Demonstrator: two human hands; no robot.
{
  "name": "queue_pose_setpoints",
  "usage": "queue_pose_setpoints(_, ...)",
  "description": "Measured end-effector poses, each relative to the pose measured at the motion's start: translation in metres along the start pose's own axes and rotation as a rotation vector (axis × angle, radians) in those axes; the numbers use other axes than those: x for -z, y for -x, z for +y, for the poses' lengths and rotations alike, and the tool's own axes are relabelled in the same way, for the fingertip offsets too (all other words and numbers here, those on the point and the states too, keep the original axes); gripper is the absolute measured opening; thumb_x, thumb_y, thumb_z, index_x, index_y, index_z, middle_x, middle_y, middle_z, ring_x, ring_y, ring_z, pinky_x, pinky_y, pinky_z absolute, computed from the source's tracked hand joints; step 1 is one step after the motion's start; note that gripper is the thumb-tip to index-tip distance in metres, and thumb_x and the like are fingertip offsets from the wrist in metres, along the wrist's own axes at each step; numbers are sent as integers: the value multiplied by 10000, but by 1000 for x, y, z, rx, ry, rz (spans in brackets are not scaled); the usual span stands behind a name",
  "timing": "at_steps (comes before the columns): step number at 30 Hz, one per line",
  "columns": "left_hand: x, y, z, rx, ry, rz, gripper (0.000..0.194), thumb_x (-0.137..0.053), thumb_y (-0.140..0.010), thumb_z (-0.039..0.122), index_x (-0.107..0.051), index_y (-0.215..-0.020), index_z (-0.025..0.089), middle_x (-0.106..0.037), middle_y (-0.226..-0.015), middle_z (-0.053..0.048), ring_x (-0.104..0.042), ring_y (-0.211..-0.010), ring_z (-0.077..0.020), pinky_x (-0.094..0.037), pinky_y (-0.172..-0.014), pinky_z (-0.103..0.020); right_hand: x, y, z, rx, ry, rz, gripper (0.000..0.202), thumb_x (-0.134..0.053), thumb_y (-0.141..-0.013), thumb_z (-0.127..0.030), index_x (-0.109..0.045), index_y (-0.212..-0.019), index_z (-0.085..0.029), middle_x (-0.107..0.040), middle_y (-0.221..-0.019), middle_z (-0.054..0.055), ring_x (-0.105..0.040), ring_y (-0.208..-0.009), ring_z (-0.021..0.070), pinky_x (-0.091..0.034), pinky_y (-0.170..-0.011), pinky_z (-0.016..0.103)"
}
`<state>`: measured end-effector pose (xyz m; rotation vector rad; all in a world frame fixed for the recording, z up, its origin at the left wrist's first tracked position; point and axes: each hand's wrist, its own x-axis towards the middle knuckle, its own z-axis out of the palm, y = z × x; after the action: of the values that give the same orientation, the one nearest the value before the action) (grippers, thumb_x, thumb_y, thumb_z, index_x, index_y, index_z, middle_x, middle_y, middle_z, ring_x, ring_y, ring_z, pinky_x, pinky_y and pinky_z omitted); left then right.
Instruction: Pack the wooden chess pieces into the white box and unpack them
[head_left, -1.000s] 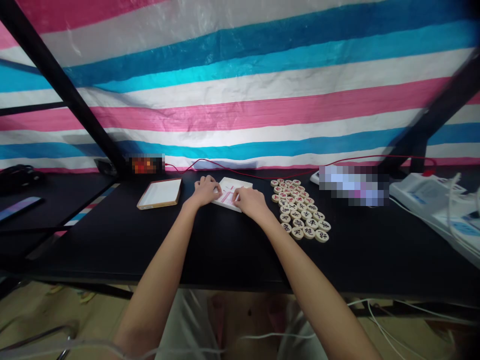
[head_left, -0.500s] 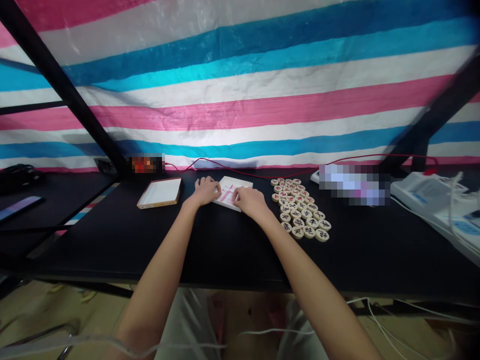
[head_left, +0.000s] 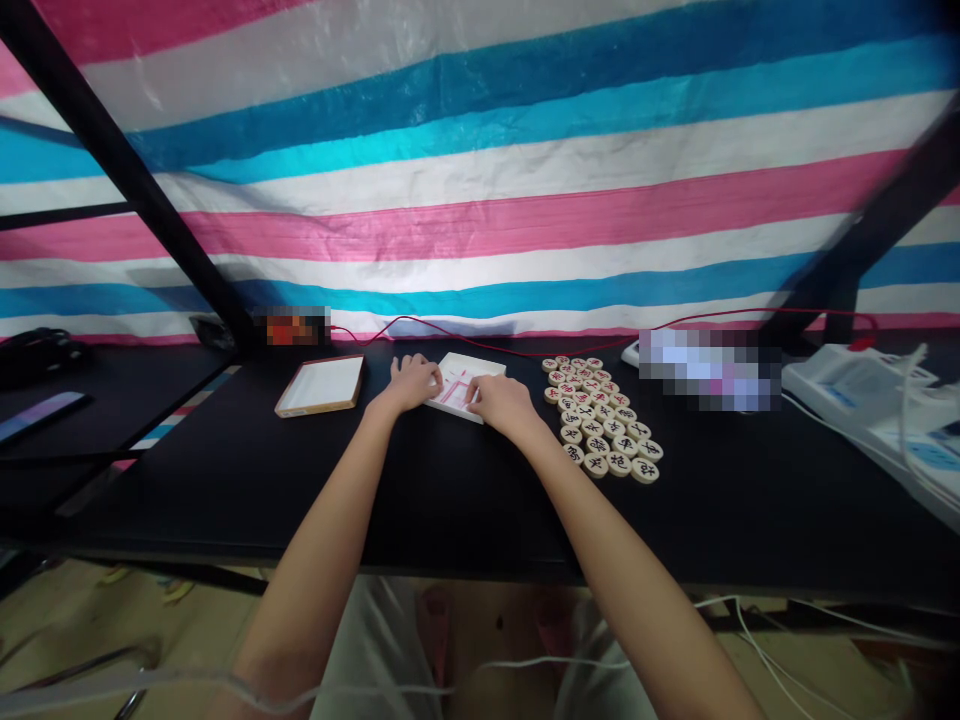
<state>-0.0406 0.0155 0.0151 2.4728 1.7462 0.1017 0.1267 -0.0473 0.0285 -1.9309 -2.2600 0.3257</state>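
A shallow white box (head_left: 491, 366) lies on the black desk between my hands. In it is a folded white sheet printed with red lines (head_left: 454, 391). My left hand (head_left: 414, 383) is at the box's left side, thumb and forefinger pinched at the sheet's edge, other fingers spread over the box's rim. From the right, my right hand (head_left: 501, 402) has curled fingers pinching the opposite edge of the sheet. The fingertips of both hands are partly hidden. To the right, round Chinese chess pieces (head_left: 598, 412) lie in close rows, some with red characters, others black.
An open box lid (head_left: 321, 387) with brown edges sits left of my hands. A red cable (head_left: 450, 337) runs along the back by the striped sheeting. White power strips (head_left: 862, 390) with cords occupy the right side. A phone (head_left: 41, 417) is at far left.
Hardly anything differs. Both hands stay at the white box, with the fingers of my right hand shifted very slightly at the sheet.
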Motion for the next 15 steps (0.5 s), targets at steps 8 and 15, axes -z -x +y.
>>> queue_pose_setpoints(8, 3, 1, 2, 10, 15, -28, 273, -497, -776, 326, -526, -1033, 237, -481, -1110, -81, -402, -1128, -271, -280, -987, -452, 0, 0, 1, -6, 16, 13, 182, -594, -760, -325, -630, -927, -263, -636, -1018, 37, -590, -911, 190, -405, -735, 281)
queue_pose_setpoints(15, -2, -3, -2, -26, 45, -46, 284, -484, -779, 340, -522, -1047, 253, -479, -1089, -75, -418, -1104, -273, -323, -941, -433, -2, -7, 13, -49, 39, 29, 255, -641, -720, -365, -619, -956, -270, -644, -997, 28, -587, -924, 203, -402, -732, 281)
